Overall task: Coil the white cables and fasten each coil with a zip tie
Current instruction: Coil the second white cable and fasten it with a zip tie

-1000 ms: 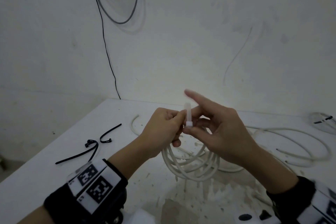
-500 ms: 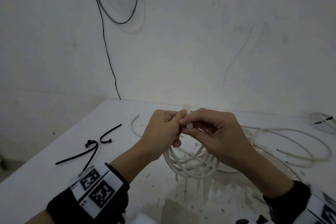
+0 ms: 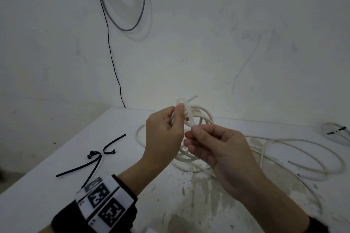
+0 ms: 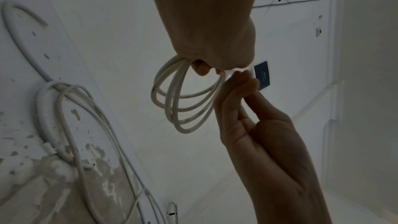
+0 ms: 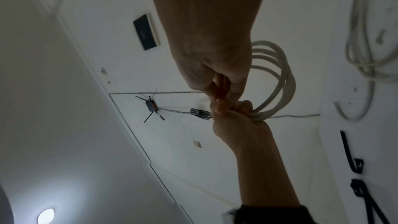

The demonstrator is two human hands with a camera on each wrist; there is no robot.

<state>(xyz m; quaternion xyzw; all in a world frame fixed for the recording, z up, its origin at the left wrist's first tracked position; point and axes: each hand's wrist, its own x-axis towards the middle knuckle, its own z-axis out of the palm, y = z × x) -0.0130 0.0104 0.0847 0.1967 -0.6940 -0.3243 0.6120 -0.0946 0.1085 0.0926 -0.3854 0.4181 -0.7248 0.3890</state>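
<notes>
A coil of white cable (image 3: 203,114) (image 4: 183,101) (image 5: 277,74) hangs above the table, gripped at its top by my left hand (image 3: 176,119) (image 4: 206,67) (image 5: 232,108). A white zip tie (image 3: 188,115) loops round the bundle beside the left thumb. My right hand (image 3: 195,134) (image 4: 243,81) (image 5: 217,93) sits just below and to the right, pinching the tie's tail between thumb and forefinger. The tie's head is hidden among the fingers. More white cable (image 3: 303,143) lies loose on the table at the right.
Black zip ties (image 3: 94,159) lie on the white table (image 3: 47,191) at the left. A small coil with a black tie (image 3: 337,132) sits at the far right edge. A grey cable loop (image 3: 128,28) and a thin black wire hang on the wall behind.
The right hand went from an outstretched forefinger to a pinch on the tie's tail and dropped down to the right. Both hands lifted the coil higher.
</notes>
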